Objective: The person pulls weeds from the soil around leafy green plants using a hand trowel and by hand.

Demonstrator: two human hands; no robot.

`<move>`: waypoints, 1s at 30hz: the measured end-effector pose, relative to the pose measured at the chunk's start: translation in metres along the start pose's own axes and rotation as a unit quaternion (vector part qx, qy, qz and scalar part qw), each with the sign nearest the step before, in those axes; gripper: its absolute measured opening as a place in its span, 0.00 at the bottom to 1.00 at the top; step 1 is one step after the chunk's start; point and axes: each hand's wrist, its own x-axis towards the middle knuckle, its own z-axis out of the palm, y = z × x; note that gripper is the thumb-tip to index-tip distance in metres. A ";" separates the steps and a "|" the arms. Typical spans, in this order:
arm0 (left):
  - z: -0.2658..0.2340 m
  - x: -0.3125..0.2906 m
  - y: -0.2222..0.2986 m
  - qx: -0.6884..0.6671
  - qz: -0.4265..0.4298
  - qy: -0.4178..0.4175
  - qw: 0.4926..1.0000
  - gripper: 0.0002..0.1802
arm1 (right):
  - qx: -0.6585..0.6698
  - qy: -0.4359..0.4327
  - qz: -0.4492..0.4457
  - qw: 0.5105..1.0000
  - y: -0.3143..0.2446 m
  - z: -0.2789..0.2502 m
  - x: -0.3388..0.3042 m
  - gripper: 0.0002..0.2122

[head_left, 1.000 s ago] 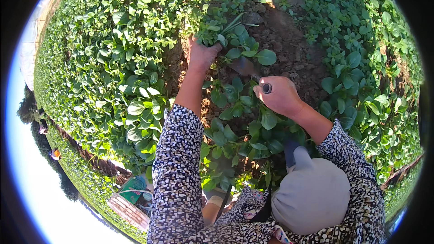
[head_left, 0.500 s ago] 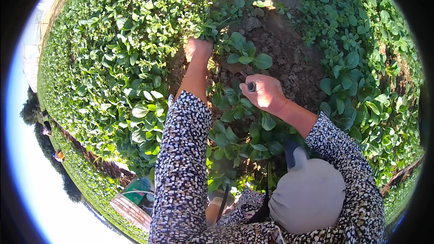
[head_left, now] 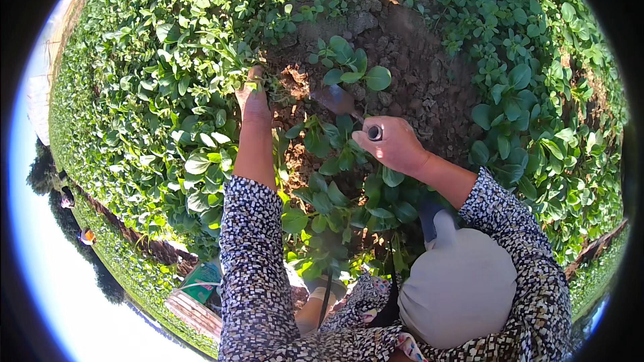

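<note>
My right hand point(head_left: 397, 145) is closed around the handle of a hand trowel point(head_left: 333, 99). The handle's round end shows above the thumb, and the metal blade points left over the soil. Just beyond the blade grows a small broad-leaved green plant point(head_left: 359, 64). My left hand point(head_left: 253, 99) is closed on a bunch of small-leaved weeds point(head_left: 235, 60), with thin roots or stems trailing at its right side. Disturbed, sunlit soil point(head_left: 294, 82) lies between the left hand and the trowel. More broad-leaved plants point(head_left: 329, 137) stand nearer me, below the blade.
Bare brown soil point(head_left: 419, 74) spreads beyond and right of the trowel. Dense greenery point(head_left: 134, 107) covers the left, with leafy plants point(head_left: 516, 107) at right. A rounded grey shape point(head_left: 459, 288) is close to me. A container with a green bag point(head_left: 201, 285) sits lower left.
My left hand has moved left and nearer me with the weeds, uncovering soil where they were. The trowel blade now shows more fully; my right hand has barely moved.
</note>
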 end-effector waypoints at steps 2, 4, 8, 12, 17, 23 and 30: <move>-0.019 0.000 -0.016 0.080 0.105 -0.009 0.991 0.09 | 0.007 0.007 0.023 1.000 0.002 -0.008 -0.024 0.15; -0.002 -0.012 -0.020 0.249 0.179 -0.111 0.945 0.18 | 0.018 0.040 0.029 0.999 0.002 -0.020 -0.040 0.15; 0.069 -0.038 -0.018 0.555 0.226 -0.182 0.779 0.29 | -0.021 0.016 0.080 0.996 -0.007 -0.031 -0.034 0.15; 0.086 -0.025 -0.024 0.654 0.274 -0.118 0.695 0.28 | -0.005 -0.007 0.102 0.995 -0.015 -0.033 -0.027 0.15; 0.097 -0.021 -0.024 0.535 0.256 -0.118 0.797 0.22 | -0.131 0.028 0.040 0.990 -0.012 -0.019 0.021 0.15; 0.069 -0.030 -0.015 -0.079 -0.077 -0.137 0.984 0.14 | -0.277 0.038 -0.128 0.951 0.000 -0.039 0.025 0.13; 0.114 0.016 -0.027 0.145 0.182 -0.117 0.965 0.20 | -0.129 0.084 0.037 0.987 -0.018 -0.097 0.038 0.14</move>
